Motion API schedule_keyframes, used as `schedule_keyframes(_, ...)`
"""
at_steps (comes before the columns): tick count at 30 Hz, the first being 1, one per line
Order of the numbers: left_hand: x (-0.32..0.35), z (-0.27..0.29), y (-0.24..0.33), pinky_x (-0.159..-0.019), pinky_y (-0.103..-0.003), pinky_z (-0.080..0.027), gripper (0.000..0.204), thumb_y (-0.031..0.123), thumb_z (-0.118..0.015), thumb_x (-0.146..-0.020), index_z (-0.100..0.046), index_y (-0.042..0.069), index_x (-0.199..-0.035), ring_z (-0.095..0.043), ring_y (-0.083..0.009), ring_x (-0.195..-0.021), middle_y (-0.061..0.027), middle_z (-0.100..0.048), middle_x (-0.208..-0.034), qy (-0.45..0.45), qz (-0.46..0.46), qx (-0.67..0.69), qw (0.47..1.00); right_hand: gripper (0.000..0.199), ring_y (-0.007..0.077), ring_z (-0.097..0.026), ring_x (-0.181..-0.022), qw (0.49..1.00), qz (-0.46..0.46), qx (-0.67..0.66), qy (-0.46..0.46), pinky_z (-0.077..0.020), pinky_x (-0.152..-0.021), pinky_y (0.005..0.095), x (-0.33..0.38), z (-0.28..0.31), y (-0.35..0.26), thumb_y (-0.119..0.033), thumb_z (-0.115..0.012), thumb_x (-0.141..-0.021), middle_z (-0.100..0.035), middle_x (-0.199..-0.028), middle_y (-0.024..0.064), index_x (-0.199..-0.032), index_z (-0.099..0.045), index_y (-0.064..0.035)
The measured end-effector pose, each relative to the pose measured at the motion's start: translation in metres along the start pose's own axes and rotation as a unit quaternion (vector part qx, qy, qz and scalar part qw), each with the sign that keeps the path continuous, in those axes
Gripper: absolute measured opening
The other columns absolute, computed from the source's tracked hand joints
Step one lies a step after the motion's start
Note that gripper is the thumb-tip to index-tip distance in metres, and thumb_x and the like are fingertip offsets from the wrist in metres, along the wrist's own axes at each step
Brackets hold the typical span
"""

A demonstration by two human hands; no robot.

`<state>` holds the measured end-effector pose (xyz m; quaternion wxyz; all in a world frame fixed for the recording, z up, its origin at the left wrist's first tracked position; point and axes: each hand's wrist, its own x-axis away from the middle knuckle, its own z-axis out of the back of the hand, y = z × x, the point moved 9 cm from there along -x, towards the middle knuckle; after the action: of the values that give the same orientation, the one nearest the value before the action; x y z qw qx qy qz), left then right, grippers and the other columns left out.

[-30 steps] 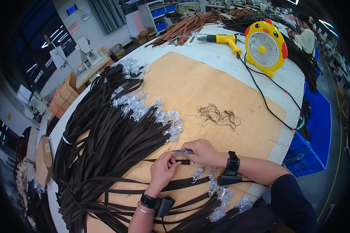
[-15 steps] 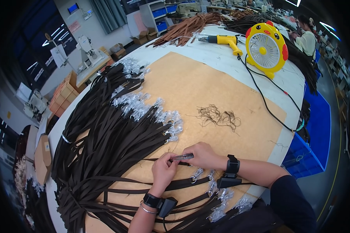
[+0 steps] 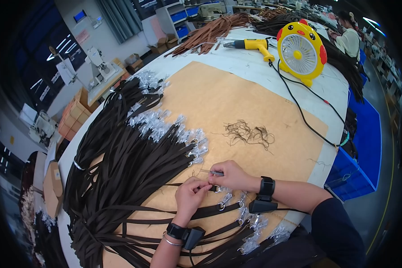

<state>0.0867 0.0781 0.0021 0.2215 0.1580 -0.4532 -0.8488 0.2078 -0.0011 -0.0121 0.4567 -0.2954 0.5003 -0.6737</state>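
My left hand (image 3: 191,196) is closed, its fingertips pinching a black strap (image 3: 173,184) close to its metal-ring end. Just right of those fingertips the strap's end and a clear-wrapped clasp show. My right hand (image 3: 235,175) touches the left fingertips and grips small thread snips (image 3: 217,173); their thin metal tip points left, and part of the tool is hidden by the fingers. More black straps (image 3: 214,209) with plastic-wrapped metal clasps (image 3: 225,200) run across the table below both hands. A large bundle of black straps (image 3: 134,152) lies to the left.
Loose dark threads (image 3: 249,134) lie on the tan board (image 3: 219,96). Beyond it are a yellow heat gun (image 3: 254,44), a yellow chick-shaped fan (image 3: 301,53) with a cord, and brown straps (image 3: 214,33). A blue bin (image 3: 355,174) stands at right. Another person (image 3: 347,38) is far right.
The snips have turned in my right hand, and their thin tip now shows above my left fingers. My right hand has tilted slightly. The view has shifted a little.
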Motion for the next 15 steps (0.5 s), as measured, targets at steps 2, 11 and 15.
schedule_keyframes(2,0.000,0.002,0.000,-0.056,-0.021,-0.038,0.013,0.006,-0.080,-0.079,-0.075,0.002,-0.091,-0.050,-0.0059,-0.060,-0.0011,-0.065,-0.081,0.025,-0.021,0.000,0.999,0.019,0.0057,-0.050,-0.062,1.000,0.023,-0.004,-0.008,-0.0423,-0.057,0.0253,0.001,-0.001,-0.008,-0.020,-0.072,-0.089,-0.062,-0.066,0.0046,-0.095,-0.070,-0.0015)
schedule_keyframes(11,0.002,0.007,-0.010,-0.055,-0.025,-0.041,0.008,0.009,-0.075,-0.083,-0.072,0.002,-0.087,-0.051,-0.0094,-0.057,-0.0033,-0.064,-0.076,0.054,-0.006,0.020,0.998,0.025,0.0283,-0.067,-0.070,0.927,0.203,0.313,-0.044,-0.0525,-0.060,0.0393,0.033,0.022,-0.061,-0.034,-0.061,-0.095,-0.065,-0.080,0.0070,-0.110,-0.069,-0.0149)
schedule_keyframes(15,0.002,0.005,-0.004,-0.055,-0.026,-0.042,0.009,0.011,-0.073,-0.086,-0.070,0.003,-0.087,-0.053,-0.0111,-0.057,-0.0043,-0.064,-0.077,0.047,-0.010,0.000,0.999,0.022,0.0263,-0.067,-0.069,0.908,0.218,0.351,-0.060,-0.0522,-0.059,0.0383,0.041,0.013,-0.055,-0.033,-0.061,-0.094,-0.062,-0.078,0.0065,-0.104,-0.070,-0.0156)
